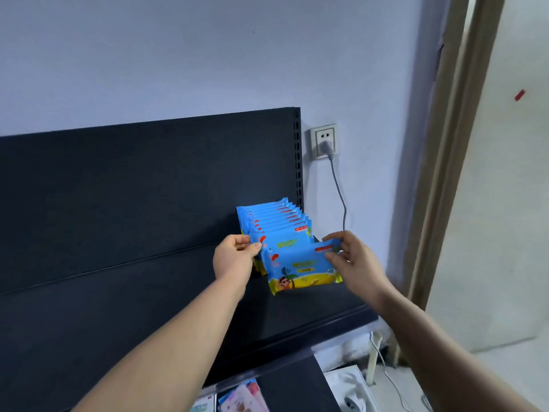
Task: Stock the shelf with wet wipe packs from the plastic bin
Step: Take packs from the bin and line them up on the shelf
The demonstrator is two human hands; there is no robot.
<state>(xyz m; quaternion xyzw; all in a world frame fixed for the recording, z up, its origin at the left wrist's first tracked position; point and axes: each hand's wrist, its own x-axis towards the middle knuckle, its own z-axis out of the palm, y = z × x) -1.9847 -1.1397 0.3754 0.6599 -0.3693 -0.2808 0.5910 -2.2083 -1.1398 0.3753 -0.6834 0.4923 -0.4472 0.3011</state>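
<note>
The black shelf [118, 307] is filling most of the view, and packs are occupying only its right end. By my reckoning the stocking is well short of halfway, with a lot of deck waiting for stock.

At that right end of the shelf, a row of blue wet wipe packs [276, 217] is standing on edge and running back to the shelf's rear panel. It looks like roughly ten, though the rear ones are overlapping too tightly to count.

At the shelf-front end of the row, the front pack [300, 269] is going in, slightly tilted. Whether its yellow bottom edge is touching the deck, I cannot tell.

The right hand [353, 260] is pinching that pack's right edge. The left hand [234, 260] is pinching the left edge of the pack just behind it, apparently steadying the row.

The plastic bin is not showing. Below the shelf, a lower tier [291, 391] is holding pastel packets [240, 398], too cropped to name. Just right of the shelf's upright, a wall socket [324, 135] is carrying a grey plug [326, 147].
</note>
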